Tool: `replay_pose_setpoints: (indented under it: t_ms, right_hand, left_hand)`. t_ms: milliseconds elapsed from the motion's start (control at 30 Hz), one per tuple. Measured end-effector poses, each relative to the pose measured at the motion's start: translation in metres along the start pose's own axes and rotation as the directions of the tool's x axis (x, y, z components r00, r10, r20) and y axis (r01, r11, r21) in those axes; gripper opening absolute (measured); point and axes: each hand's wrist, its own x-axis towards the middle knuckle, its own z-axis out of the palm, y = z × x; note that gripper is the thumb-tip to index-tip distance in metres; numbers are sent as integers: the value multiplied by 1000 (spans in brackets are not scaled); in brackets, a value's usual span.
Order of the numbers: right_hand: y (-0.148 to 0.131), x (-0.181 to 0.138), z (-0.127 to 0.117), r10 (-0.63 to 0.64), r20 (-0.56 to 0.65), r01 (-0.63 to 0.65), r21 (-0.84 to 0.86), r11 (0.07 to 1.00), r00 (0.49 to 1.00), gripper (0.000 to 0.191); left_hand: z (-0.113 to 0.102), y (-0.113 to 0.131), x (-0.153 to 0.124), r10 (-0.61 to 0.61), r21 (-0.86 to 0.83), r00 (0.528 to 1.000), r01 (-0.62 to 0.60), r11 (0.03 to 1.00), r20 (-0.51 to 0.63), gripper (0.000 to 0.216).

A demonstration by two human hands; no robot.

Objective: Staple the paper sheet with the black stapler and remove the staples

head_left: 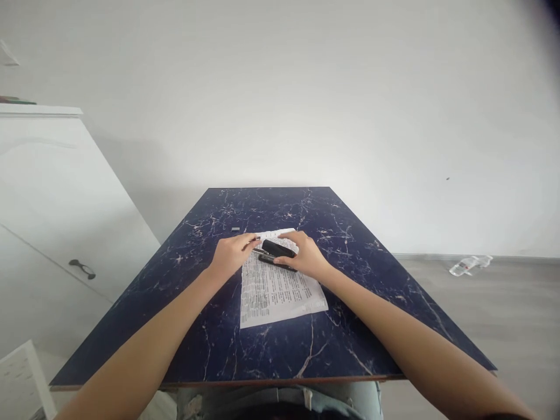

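A black stapler [278,249] lies over a printed sheet of paper [284,294], its top arm lifted away from its base and a metal rail showing between them. My right hand [305,254] grips it from the right, thumb on the near side and fingers over the far side. At the stapler's left end, the fingers of my left hand [231,254] are pinched together. Something small and dark shows at those fingertips, too small to name. Beyond the left hand, a small grey strip [235,228] rests on the tabletop.
The dark blue marble-patterned table [280,350] stands against a white wall [280,93]. To the left is a white cabinet [52,192] with a dark handle [81,269]. A crumpled clear plastic item [468,265] lies on the floor at right.
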Motion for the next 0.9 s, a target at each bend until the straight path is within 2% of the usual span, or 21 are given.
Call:
replay_pose_setpoints:
  t_ms: [67, 133, 200, 267, 333, 367, 433, 467, 500, 533, 600, 667, 733, 800, 900]
  right_hand:
    - [-6, -1, -1, -218, -55, 223, 100, 970, 974, 50]
    - [-13, -3, 1, -356, -71, 363, 193, 912, 932, 33]
    - [-19, -4, 5, -401, -111, 416, 208, 885, 909, 14]
    - [-20, -3, 8, -393, -159, 417, 171, 893, 906, 16]
    - [-13, 1, 6, -324, -203, 355, 139, 925, 924, 15]
    - [-6, 4, 2, -254, -226, 287, 126, 950, 940, 13]
    - [18, 11, -12, -33, -293, 64, 94, 994, 956, 11]
    - [34, 13, -22, 95, -326, -74, 74, 994, 941, 11]
    - [51, 15, -33, 214, -370, -212, 47, 976, 904, 10]
    - [69, 16, -44, 270, -397, -281, 31, 959, 877, 10]
    - [104, 13, -64, 332, -433, -365, 8, 931, 838, 9]
    - [131, 9, -76, 373, -441, -419, -9, 908, 816, 10]
    - [147, 8, -80, 377, -456, -440, -35, 897, 806, 12]
    - [153, 9, -76, 347, -476, -429, -72, 901, 808, 17]
    - [150, 14, -63, 274, -475, -376, -132, 917, 836, 20]
  left_hand:
    - [3, 10, 0, 184, 114, 983, -185, 976, 22, 18]
    - [6, 20, -1, 284, 139, 958, -287, 948, 47, 18]
    - [9, 28, -2, 323, 128, 946, -324, 937, 34, 18]
    - [11, 30, -3, 318, 96, 948, -319, 943, 21, 15]
    - [10, 24, -2, 252, 50, 968, -252, 966, 19, 14]
    - [9, 18, -1, 182, 39, 983, -182, 982, 21, 17]
    - [4, -2, 2, -22, 66, 999, 20, 998, 35, 25]
    - [1, -16, 3, -134, 111, 990, 128, 985, 46, 27]
    - [-1, -31, 3, -221, 157, 973, 207, 966, 75, 29]
    - [-2, -47, 2, -263, 179, 958, 241, 954, 112, 33]
    - [0, -76, -3, -280, 208, 929, 233, 950, 241, 42]
    - [5, -98, -10, -346, 239, 863, 272, 932, 368, 50]
    - [11, -108, -16, -391, 248, 802, 308, 919, 452, 49]
    - [13, -108, -16, -396, 237, 785, 319, 918, 477, 43]
    - [8, -100, -10, -385, 223, 802, 316, 922, 458, 28]
